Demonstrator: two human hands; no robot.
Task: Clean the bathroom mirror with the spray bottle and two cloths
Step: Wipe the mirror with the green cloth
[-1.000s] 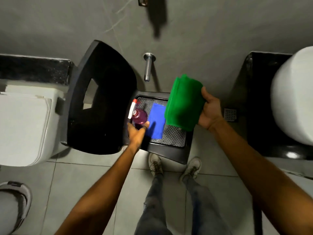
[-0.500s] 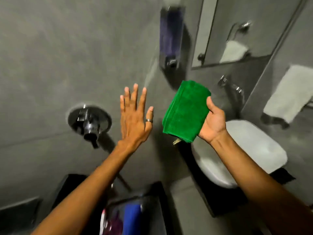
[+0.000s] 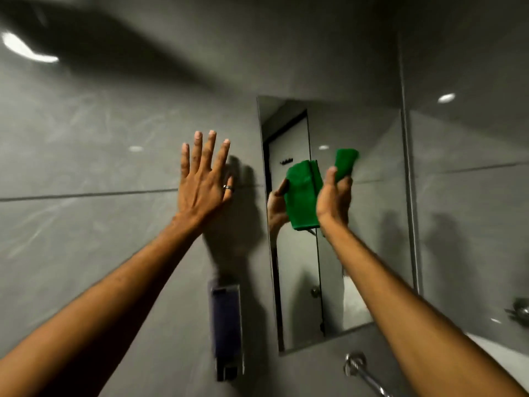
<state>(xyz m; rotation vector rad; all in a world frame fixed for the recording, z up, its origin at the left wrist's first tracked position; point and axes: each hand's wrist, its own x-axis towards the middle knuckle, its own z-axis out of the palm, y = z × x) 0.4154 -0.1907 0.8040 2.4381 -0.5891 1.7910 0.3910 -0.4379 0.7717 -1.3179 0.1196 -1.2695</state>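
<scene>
Right hand raised before mirror, grip clamped on green cloth; cloth bunched above fingers, at mirror's upper half; contact with glass cannot be told; reflection of hand and cloth visible in mirror. Left hand empty, fingers spread apart, palm toward grey wall tile just left of mirror; ring on one finger. Soap dispenser mounted on wall below left hand; chrome tap under mirror's lower edge.

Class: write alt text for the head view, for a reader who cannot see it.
A right hand holds a green cloth up to a wall mirror, which reflects it. The left hand is spread open, empty, against the grey tiled wall, above a soap dispenser.
</scene>
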